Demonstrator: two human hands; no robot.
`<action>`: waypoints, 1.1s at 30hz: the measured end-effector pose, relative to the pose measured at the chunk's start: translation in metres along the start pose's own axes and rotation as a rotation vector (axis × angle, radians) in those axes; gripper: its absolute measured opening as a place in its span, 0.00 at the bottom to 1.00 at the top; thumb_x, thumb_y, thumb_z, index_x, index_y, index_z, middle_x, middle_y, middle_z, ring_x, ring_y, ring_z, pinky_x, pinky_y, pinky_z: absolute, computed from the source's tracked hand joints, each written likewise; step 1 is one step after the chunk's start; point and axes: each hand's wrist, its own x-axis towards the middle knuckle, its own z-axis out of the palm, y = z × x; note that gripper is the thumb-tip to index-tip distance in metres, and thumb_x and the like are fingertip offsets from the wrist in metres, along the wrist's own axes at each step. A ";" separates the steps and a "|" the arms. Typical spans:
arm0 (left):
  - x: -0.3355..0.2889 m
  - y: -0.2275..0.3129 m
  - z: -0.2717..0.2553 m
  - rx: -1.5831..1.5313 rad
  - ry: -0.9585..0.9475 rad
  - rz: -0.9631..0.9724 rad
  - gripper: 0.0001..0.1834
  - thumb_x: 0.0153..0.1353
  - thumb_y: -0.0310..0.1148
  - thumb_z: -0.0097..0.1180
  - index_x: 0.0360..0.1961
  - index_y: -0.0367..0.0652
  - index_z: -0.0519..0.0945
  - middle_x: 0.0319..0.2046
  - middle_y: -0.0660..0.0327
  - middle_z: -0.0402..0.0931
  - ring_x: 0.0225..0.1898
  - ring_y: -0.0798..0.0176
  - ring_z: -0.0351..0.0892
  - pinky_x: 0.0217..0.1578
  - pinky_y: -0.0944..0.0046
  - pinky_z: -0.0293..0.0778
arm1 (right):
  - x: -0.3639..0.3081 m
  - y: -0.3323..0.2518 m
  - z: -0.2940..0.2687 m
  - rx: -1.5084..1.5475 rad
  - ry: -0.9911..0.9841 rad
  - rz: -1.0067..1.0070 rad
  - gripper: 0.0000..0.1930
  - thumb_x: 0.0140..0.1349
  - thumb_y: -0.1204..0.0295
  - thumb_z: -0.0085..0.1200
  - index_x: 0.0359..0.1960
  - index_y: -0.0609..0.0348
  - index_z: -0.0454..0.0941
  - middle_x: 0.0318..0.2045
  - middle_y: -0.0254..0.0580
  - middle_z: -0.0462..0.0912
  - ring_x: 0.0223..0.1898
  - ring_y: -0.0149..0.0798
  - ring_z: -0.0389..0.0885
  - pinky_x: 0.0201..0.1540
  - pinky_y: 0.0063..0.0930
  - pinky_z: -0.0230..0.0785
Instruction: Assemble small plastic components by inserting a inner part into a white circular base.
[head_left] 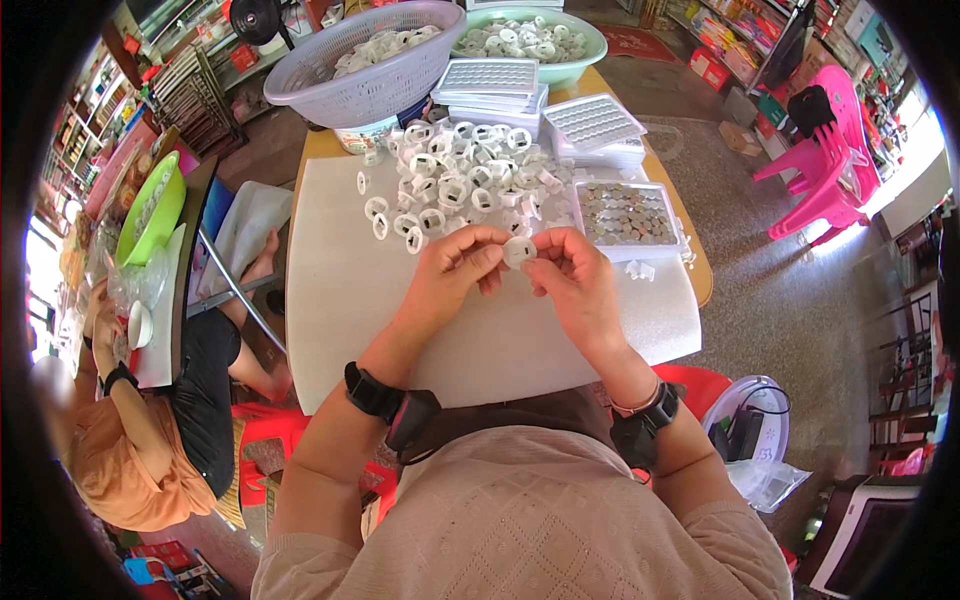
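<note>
Between my two hands is a small round white plastic piece (518, 251) with a dark slot in its face, held above the near half of the white-covered table (450, 345). My left hand (458, 264) pinches its left side between thumb and fingers. On its right side, the thumb and fingers of my right hand (572, 277) are closed. Just beyond lies a loose pile of similar white round pieces (465, 175), several with dark slots. To the right of the pile, a white tray (640, 254) holds many small, round, coin-like metallic pieces (628, 215).
Stacked white trays (490, 78) and a tilted gridded tray (597, 122) stand at the back. Behind are a lilac basket (345, 98) and a pale green basin (580, 72), both full of white parts. At left, another person (135, 440) sits by a green basket (150, 215).
</note>
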 end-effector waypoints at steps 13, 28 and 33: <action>0.002 -0.002 0.006 0.171 0.042 -0.050 0.06 0.61 0.24 0.55 0.39 0.39 0.76 0.27 0.66 0.75 0.23 0.76 0.71 0.24 0.75 0.68 | 0.002 0.020 0.015 -0.057 -0.016 -0.037 0.08 0.60 0.80 0.48 0.40 0.61 0.65 0.21 0.38 0.76 0.18 0.29 0.72 0.20 0.26 0.65; 0.001 -0.005 0.008 0.281 0.058 0.015 0.06 0.58 0.23 0.54 0.37 0.40 0.75 0.24 0.66 0.74 0.20 0.79 0.66 0.18 0.77 0.60 | 0.003 0.024 0.009 -0.125 -0.034 -0.084 0.08 0.57 0.78 0.50 0.36 0.62 0.66 0.21 0.41 0.77 0.22 0.32 0.75 0.25 0.27 0.66; 0.001 0.000 0.009 0.160 0.008 -0.107 0.05 0.58 0.24 0.54 0.36 0.40 0.75 0.24 0.67 0.73 0.21 0.79 0.66 0.19 0.77 0.61 | 0.000 0.020 0.007 -0.053 -0.029 -0.031 0.08 0.56 0.79 0.49 0.37 0.62 0.66 0.21 0.42 0.76 0.23 0.33 0.76 0.27 0.28 0.67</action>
